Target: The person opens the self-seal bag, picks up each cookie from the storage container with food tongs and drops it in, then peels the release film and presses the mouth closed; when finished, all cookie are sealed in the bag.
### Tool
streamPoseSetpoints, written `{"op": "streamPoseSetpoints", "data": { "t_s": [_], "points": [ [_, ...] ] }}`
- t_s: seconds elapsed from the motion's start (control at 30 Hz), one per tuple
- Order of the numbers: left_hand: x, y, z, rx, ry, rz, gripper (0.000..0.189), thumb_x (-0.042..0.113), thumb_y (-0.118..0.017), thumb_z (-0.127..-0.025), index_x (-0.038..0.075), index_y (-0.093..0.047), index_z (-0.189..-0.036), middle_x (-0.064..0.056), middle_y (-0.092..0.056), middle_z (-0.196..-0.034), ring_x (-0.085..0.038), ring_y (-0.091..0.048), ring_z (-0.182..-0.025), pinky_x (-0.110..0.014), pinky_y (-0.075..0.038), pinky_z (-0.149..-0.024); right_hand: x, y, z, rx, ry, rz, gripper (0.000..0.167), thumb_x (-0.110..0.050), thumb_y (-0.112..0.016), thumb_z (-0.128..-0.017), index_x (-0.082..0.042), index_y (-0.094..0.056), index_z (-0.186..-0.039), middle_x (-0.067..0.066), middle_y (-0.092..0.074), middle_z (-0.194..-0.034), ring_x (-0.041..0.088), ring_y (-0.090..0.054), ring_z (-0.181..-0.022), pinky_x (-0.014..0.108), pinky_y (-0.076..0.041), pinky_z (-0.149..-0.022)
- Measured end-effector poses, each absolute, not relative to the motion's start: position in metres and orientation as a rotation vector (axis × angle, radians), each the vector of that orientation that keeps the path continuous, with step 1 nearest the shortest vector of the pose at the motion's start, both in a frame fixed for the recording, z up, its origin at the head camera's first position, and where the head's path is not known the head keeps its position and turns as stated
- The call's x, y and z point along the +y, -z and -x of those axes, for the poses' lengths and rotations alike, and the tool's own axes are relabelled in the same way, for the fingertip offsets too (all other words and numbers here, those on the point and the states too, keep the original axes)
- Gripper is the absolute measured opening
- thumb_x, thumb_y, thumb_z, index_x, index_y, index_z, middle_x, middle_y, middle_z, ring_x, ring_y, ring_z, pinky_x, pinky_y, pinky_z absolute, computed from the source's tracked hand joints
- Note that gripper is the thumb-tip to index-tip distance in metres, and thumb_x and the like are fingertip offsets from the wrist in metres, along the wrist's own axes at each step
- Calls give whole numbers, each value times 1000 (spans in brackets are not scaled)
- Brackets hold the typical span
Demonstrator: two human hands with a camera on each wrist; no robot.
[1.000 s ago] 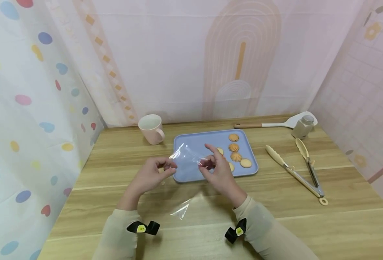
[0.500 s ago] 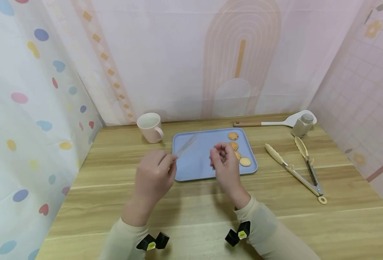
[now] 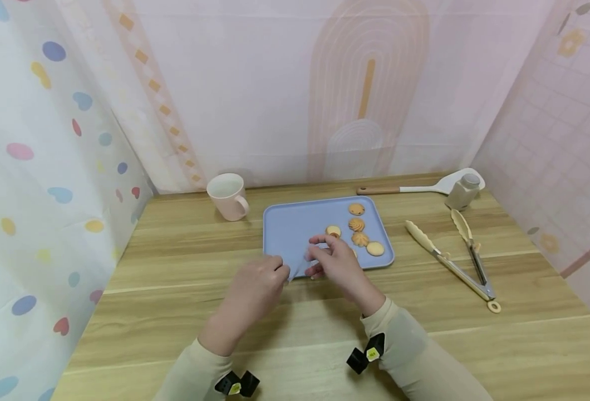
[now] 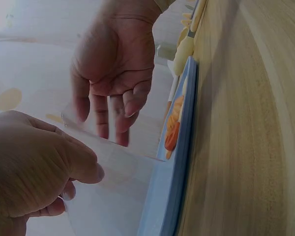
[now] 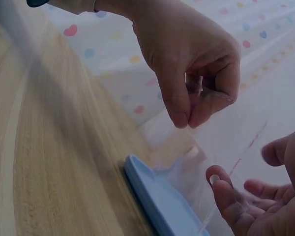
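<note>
One clear film (image 4: 115, 184) I see pinched by the left hand (image 3: 257, 287), lower centre; right hand (image 3: 339, 266) loosely spread nearby.

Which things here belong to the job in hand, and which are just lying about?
In the job:
clear plastic, pinched by the left hand
right hand, beside it
tray and cookies, probably; right below

Lying about, apparently:
mug
tongs
spatula
shaker

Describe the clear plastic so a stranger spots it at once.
On the wooden table, find the blue tray with cookies. By its near edge, the person's left hand pinches the clear plastic. Thin and see-through, it stands apart from the solid tray and cookies.
</note>
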State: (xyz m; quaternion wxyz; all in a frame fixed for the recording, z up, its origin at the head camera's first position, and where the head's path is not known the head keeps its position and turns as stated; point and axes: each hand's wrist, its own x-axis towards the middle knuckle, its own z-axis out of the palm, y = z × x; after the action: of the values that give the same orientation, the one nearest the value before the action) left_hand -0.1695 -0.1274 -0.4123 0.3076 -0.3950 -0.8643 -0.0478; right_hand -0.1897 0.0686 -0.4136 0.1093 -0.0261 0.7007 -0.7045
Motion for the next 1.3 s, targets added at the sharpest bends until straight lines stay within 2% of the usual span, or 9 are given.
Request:
{"op": "streamPoseSetpoints", "data": {
  "t_s": [0.13, 0.2, 0.43, 0.57, 0.7, 0.87, 1.03, 1.17, 1.3],
  "points": [
    [-128, 412, 169, -2315, 135, 1050, 17, -3, -70, -69, 9, -57, -66, 0, -46, -63, -18, -45, -51, -30, -36, -43, 72, 422, 194, 2046, 2045, 4, 58, -48, -51, -97, -11, -44, -141, 25, -65, -103, 25, -69, -65, 37, -57, -61],
    [-128, 412, 169, -2321, 149, 1045, 18, -4, -68, -70, 9, -57, -67, 0, -46, -63, -18, -44, -51, -30, -36, -43, 73, 423, 195, 2050, 2023, 10, 62, -50, -52, -96, -10, -43, -142, 23, -66, -101, 25, -69, -64, 37, -57, -60],
    [-133, 409, 167, -2379, 191, 1032, 15, -1, -71, -73, 9, -60, -73, -1, -50, -69, -17, -50, -55, -29, -41, -45, 72, 429, 197, 2203, 1851, 195, 26, -10, -65, -92, 4, -63, -115, 17, -67, -101, 16, -64, -79, 29, -54, -67],
    [-140, 405, 166, -2524, 311, 1019, 26, 26, -84, -72, 12, -66, -85, 2, -56, -77, -13, -55, -64, -29, -47, -54, 71, 430, 196, 2235, 1844, 284, 23, 1, -66, -88, 5, -63, -110, 19, -66, -104, 18, -64, -86, 29, -54, -71],
    [-144, 404, 169, -2597, 503, 961, 52, 52, -79, -73, 12, -69, -105, 2, -61, -92, -11, -56, -74, -28, -49, -61, 69, 430, 195, 2229, 1858, 389, 21, 4, -68, -85, 4, -61, -106, 21, -64, -102, 19, -64, -85, 30, -55, -72],
    [-144, 416, 182, -2518, 687, 957, 46, 39, -74, -83, 10, -67, -118, -3, -57, -108, -17, -54, -89, -32, -49, -69, 67, 432, 193, 2232, 1869, 504, 17, 4, -70, -84, -1, -60, -96, 14, -64, -93, 17, -65, -81, 28, -55, -70],
    [-145, 435, 194, -2367, 801, 1051, 39, 25, -83, -76, 12, -73, -111, -6, -57, -108, -22, -51, -102, -43, -48, -80, 65, 431, 189, 2197, 1889, 557, 15, 4, -69, -84, -2, -58, -93, 9, -63, -90, 18, -67, -82, 28, -55, -70],
    [-143, 443, 198, -2238, 884, 1104, 28, 16, -85, -72, 12, -77, -98, -6, -60, -99, -22, -52, -95, -42, -49, -76, 65, 430, 189, 2172, 1903, 583, 14, 5, -68, -85, 0, -57, -91, 11, -63, -92, 19, -68, -86, 31, -56, -72],
    [-142, 445, 198, -2161, 913, 1105, 18, 12, -85, -71, 11, -79, -88, -4, -61, -90, -22, -52, -85, -32, -45, -70, 64, 431, 189, 2185, 1912, 577, 13, 6, -68, -85, 1, -56, -90, 11, -63, -91, 17, -67, -83, 29, -56, -71]
  ]
}}
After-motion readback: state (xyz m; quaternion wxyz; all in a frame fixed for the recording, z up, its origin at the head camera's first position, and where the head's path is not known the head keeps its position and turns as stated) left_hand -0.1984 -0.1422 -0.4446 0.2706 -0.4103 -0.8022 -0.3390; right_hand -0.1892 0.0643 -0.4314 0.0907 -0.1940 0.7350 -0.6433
